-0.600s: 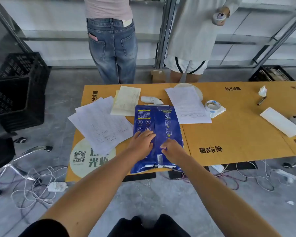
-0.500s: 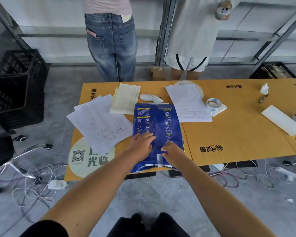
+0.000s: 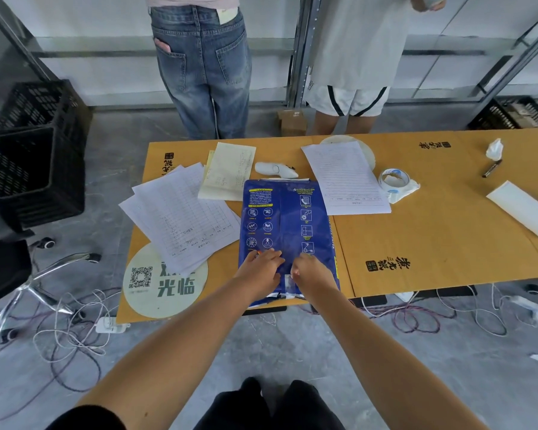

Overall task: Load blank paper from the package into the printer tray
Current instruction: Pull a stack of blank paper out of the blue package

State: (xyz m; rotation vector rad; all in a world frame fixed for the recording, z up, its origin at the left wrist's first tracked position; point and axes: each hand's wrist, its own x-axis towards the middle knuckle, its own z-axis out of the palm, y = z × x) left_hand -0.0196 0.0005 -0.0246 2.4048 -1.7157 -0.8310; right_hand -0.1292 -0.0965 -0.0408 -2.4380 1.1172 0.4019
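Note:
A blue paper package (image 3: 288,225) with white icons lies flat on the yellow table (image 3: 432,243), its near end at the table's front edge. My left hand (image 3: 261,270) rests palm down on the package's near left part, fingers together. My right hand (image 3: 312,274) presses on the near right part beside the taped seam, its fingers curled at the wrapper. The two hands almost touch. No printer or tray is in view.
Printed sheets (image 3: 180,218) lie left of the package, a cream sheet (image 3: 230,172) and a lined sheet (image 3: 345,178) behind it. A tape roll (image 3: 393,181), a white mouse (image 3: 275,169) and an envelope (image 3: 524,209) also lie on the table. Two people stand behind it. Black crates (image 3: 35,156) and cables (image 3: 75,333) are on the floor.
Both hands have slid slightly toward the package's near end and closer together. The package has stayed where it was.

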